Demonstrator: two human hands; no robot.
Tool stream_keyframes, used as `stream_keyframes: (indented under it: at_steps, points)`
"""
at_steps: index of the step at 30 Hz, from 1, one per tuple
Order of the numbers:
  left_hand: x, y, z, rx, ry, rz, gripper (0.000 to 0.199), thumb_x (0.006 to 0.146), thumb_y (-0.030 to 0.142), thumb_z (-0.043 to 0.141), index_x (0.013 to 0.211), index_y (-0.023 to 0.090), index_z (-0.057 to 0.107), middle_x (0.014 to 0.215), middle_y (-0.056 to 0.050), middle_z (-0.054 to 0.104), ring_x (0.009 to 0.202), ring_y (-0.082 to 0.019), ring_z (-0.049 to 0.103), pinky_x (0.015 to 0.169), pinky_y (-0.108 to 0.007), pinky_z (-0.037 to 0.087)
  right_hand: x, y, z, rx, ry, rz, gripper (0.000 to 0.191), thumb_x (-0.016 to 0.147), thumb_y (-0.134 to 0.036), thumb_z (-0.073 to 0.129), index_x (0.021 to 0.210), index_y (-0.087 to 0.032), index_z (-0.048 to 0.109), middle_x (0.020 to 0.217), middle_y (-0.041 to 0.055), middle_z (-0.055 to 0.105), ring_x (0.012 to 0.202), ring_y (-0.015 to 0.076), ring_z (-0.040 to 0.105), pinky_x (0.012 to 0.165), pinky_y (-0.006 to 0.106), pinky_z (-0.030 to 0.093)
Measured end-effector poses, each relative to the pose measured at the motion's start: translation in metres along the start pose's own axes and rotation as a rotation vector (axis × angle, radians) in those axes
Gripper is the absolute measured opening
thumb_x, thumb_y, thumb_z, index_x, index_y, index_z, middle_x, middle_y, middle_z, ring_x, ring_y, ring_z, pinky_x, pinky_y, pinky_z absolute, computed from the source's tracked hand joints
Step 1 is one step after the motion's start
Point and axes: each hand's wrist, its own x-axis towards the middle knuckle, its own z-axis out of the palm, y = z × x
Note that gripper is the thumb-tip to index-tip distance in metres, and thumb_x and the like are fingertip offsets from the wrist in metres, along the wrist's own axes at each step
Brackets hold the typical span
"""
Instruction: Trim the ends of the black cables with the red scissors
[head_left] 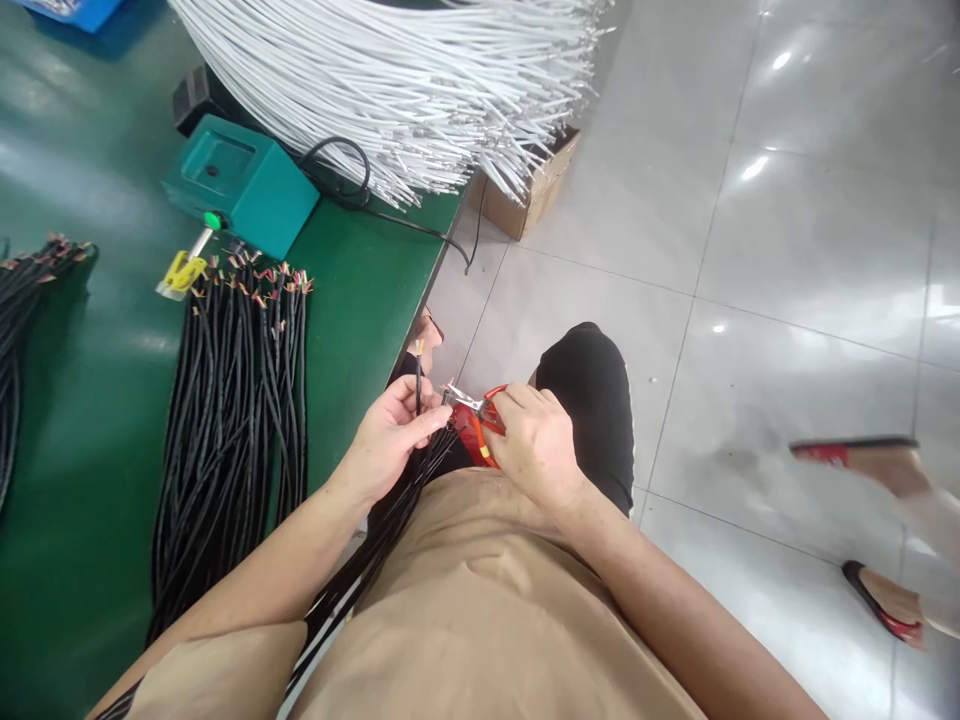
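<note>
My left hand [386, 435] pinches a black cable [418, 385] between thumb and fingers, above my lap. The cable's tip shows light-coloured wire ends. My right hand [536, 440] is wrapped round the orange-red handles of a pair of pliers [466, 400]. The narrow metal jaws point left, close to my left fingertips and to thin wire ends there. Whether the jaws touch a wire is too small to tell. A bundle of black cables [401, 525] lies across my lap, running under my left forearm.
On the green table [360, 300] lie cut black cables [225, 420] with coloured wire ends. A teal machine [244, 185], a yellow-tipped tool [181, 273] and many white cables [390, 80] are further back. A cardboard box [544, 195] stands beyond the edge. Another person's feet [892, 470] are at right.
</note>
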Motion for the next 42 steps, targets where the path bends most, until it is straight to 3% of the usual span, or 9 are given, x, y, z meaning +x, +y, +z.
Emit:
stream_keyframes:
  at_steps: [5, 8, 11, 15, 22, 31, 36, 39, 42]
  points:
    - [-0.002, -0.001, -0.001, 0.091, -0.002, 0.029, 0.024, 0.071, 0.020, 0.074, 0.066, 0.015, 0.051, 0.070, 0.004, 0.050, 0.065, -0.005, 0.046, 0.050, -0.015, 0.030, 0.003, 0.002, -0.005, -0.096, -0.003, -0.057, 0.019, 0.086, -0.020, 0.051, 0.069, -0.017, 0.060, 0.069, 0.0025, 0.059, 0.061, 0.0147, 0.044, 0.062, 0.030, 0.027]
    - [-0.001, -0.005, -0.004, 0.151, 0.012, 0.075, 0.015, 0.072, 0.021, 0.074, 0.085, 0.018, 0.066, 0.076, 0.003, 0.054, 0.072, -0.006, 0.049, 0.063, -0.015, 0.039, 0.004, 0.003, -0.008, -0.123, -0.045, -0.069, 0.022, 0.087, -0.020, 0.050, 0.068, -0.017, 0.060, 0.068, 0.0022, 0.058, 0.060, 0.0144, 0.043, 0.062, 0.030, 0.027]
    - [0.000, -0.008, -0.005, 0.171, 0.028, 0.086, 0.033, 0.072, 0.022, 0.075, 0.104, 0.025, 0.069, 0.079, 0.004, 0.055, 0.077, -0.006, 0.051, 0.078, -0.018, 0.043, 0.005, 0.004, -0.010, -0.122, -0.073, -0.072, 0.022, 0.086, -0.020, 0.051, 0.067, -0.017, 0.060, 0.066, 0.0020, 0.058, 0.059, 0.0140, 0.043, 0.062, 0.029, 0.027]
    - [-0.001, -0.008, -0.005, 0.199, 0.031, 0.071, 0.041, 0.073, 0.022, 0.074, 0.113, 0.029, 0.067, 0.082, 0.004, 0.057, 0.082, -0.007, 0.053, 0.087, -0.021, 0.043, 0.004, 0.005, -0.011, -0.111, -0.095, -0.062, 0.022, 0.086, -0.021, 0.052, 0.066, -0.017, 0.060, 0.066, 0.0022, 0.058, 0.057, 0.0132, 0.042, 0.062, 0.029, 0.027]
    - [-0.002, -0.006, -0.004, 0.307, 0.023, 0.104, 0.044, 0.073, 0.024, 0.072, 0.117, 0.024, 0.066, 0.081, 0.002, 0.056, 0.083, -0.011, 0.054, 0.089, -0.029, 0.046, 0.004, 0.006, -0.016, -0.122, -0.102, -0.106, 0.024, 0.085, -0.021, 0.053, 0.063, -0.016, 0.058, 0.064, 0.0028, 0.057, 0.057, 0.0134, 0.043, 0.060, 0.029, 0.027]
    - [-0.004, -0.005, -0.004, 0.339, -0.001, 0.116, 0.043, 0.074, 0.025, 0.072, 0.116, 0.023, 0.067, 0.081, 0.002, 0.057, 0.082, -0.011, 0.056, 0.087, -0.029, 0.046, 0.001, 0.011, -0.014, -0.047, -0.130, -0.087, 0.023, 0.082, -0.018, 0.055, 0.059, -0.016, 0.054, 0.062, 0.0008, 0.056, 0.053, 0.0108, 0.037, 0.058, 0.027, 0.027]
    - [-0.002, -0.008, -0.005, 0.203, 0.016, 0.053, 0.045, 0.070, 0.023, 0.076, 0.114, 0.026, 0.067, 0.086, 0.001, 0.063, 0.086, -0.010, 0.057, 0.087, -0.025, 0.046, 0.004, 0.010, -0.015, 0.252, -0.019, 0.058, 0.033, 0.083, -0.023, 0.058, 0.053, -0.017, 0.044, 0.056, -0.0029, 0.043, 0.052, 0.0085, 0.031, 0.053, 0.025, 0.025]
    - [-0.002, -0.005, -0.003, 0.126, 0.001, 0.007, 0.040, 0.072, 0.027, 0.075, 0.111, 0.027, 0.068, 0.104, -0.003, 0.067, 0.090, -0.011, 0.058, 0.065, -0.018, 0.044, 0.014, 0.003, -0.023, 0.541, 0.062, 0.228, 0.035, 0.082, -0.031, 0.061, 0.055, -0.018, 0.045, 0.061, -0.0030, 0.042, 0.055, 0.0082, 0.034, 0.051, 0.024, 0.028]
    - [-0.002, 0.000, 0.000, 0.089, -0.033, -0.023, 0.031, 0.081, 0.036, 0.065, 0.111, 0.026, 0.069, 0.125, -0.007, 0.062, 0.102, -0.016, 0.058, 0.049, -0.017, 0.034, 0.027, -0.006, -0.031, 0.797, 0.035, 0.349, 0.024, 0.082, -0.036, 0.061, 0.067, -0.017, 0.058, 0.071, -0.0010, 0.049, 0.059, 0.0089, 0.042, 0.055, 0.023, 0.035]
